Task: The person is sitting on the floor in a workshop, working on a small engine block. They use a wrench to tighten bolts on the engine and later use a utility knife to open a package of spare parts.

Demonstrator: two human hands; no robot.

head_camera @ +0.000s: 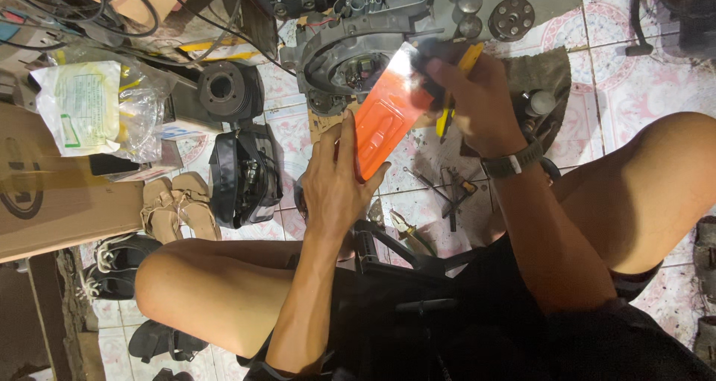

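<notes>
Orange plastic blister pack (384, 120), one, held at a slant above the tiled floor (634, 75) between the knees, in front of the grey engine casing (358, 45). Left hand (335, 187) is closed on the pack's lower end, thumb along its left edge and fingertips on the right edge, apparently bracing it so the upper end stays put. Right hand (473, 101) is clenched at the pack's upper corner, also gripping one yellow-handled tool (456, 90); the tip is hidden, so the kind of tool cannot be told. The right wrist carries one dark watch (513, 161). The hands sit at opposite ends of the pack, not touching each other. One black cylinder part (222, 90) stands left of the casing, with one black housing (242, 176) below it. Several round metal parts (511, 17) lie on the grey sheet at top; at least four, the exact count unclear. Two tan sandals (179, 205) lie side by side; one cardboard box (52, 194) sits left of them, with one bagged white packet (89, 105) on top.
</notes>
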